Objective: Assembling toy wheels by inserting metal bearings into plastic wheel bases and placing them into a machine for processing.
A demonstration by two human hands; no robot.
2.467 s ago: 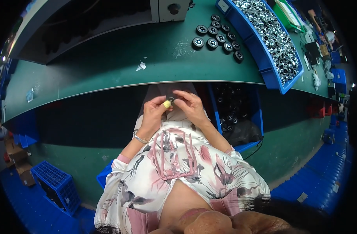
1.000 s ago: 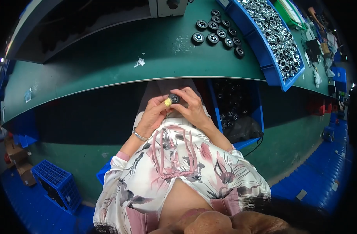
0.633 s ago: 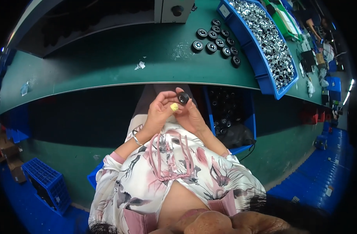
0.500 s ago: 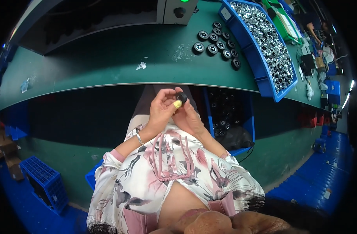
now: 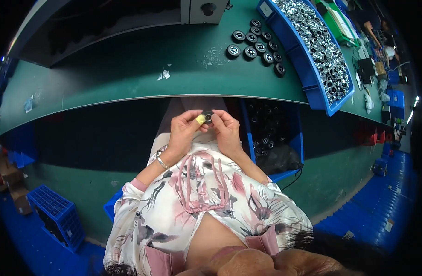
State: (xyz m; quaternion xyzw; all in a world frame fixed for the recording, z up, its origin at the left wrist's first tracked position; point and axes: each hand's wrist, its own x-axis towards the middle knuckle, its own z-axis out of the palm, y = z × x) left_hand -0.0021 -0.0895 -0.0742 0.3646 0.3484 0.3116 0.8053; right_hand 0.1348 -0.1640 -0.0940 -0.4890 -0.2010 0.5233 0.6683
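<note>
Between my two hands, just off the bench's front edge and above my lap, is a small black wheel with a pale ring at its centre. My left hand pinches its left side, the thumb wrapped in yellow tape. On the other side my right hand grips the wheel between thumb and fingers. Both hands are closed on it, and part of its rim is hidden by the fingertips. Similar black wheels lie in a loose group on the green bench.
A long blue bin full of shiny metal parts stands at the bench's right. Under the bench edge, a blue crate holds more black wheels. A grey machine housing stands at the back. A blue basket sits on the floor at left.
The wheel has been turned so its flat face shows. My right hand has come up beside it, fingers now on its right side; my left hand has shifted slightly left.
</note>
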